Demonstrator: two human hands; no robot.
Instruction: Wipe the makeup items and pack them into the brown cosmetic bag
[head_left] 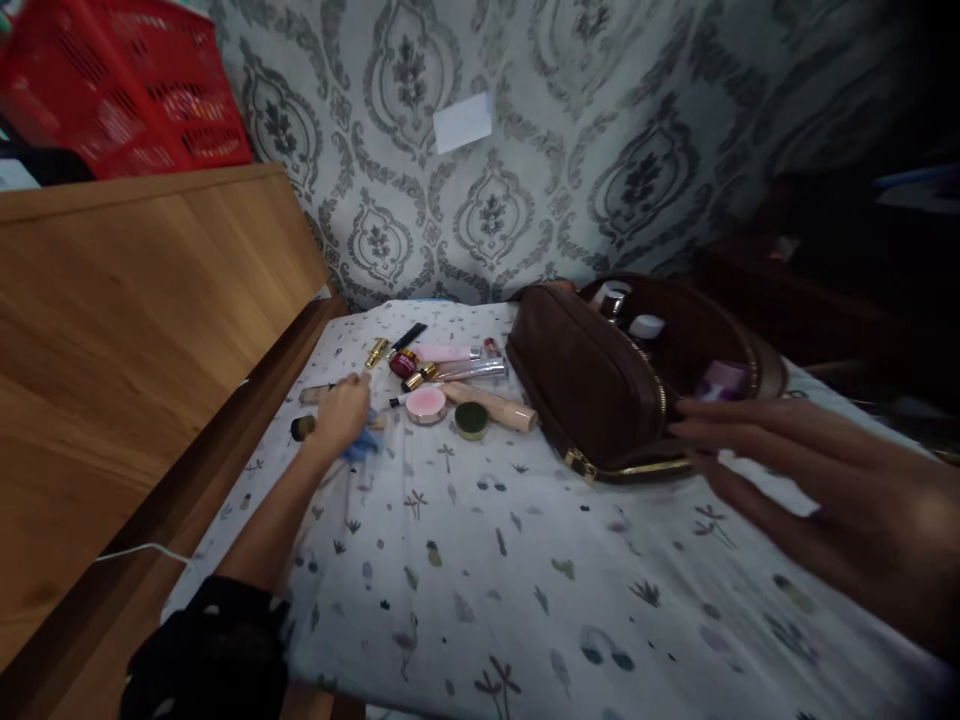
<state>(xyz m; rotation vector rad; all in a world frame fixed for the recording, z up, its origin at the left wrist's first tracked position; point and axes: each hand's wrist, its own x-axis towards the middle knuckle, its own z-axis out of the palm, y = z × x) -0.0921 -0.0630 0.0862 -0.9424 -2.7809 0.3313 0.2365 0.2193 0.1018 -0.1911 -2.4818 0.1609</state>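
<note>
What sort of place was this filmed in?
Probably a room in a home: ornate patterned wallpaper, small cosmetics spread on a printed cloth, and an open brown bag beside them.

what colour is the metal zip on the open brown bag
The metal zip on the brown, leather-look bag is gold, seen best in the head view.

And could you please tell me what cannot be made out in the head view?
In the head view:
Left hand: its fingers hide whatever they may hold.
Right hand: blur obscures whether it grips the brown bag.
Bag's lower contents: hidden by its front wall.
Dark red jar: lettering too small.
Red basket: cut off by the top edge.
</note>
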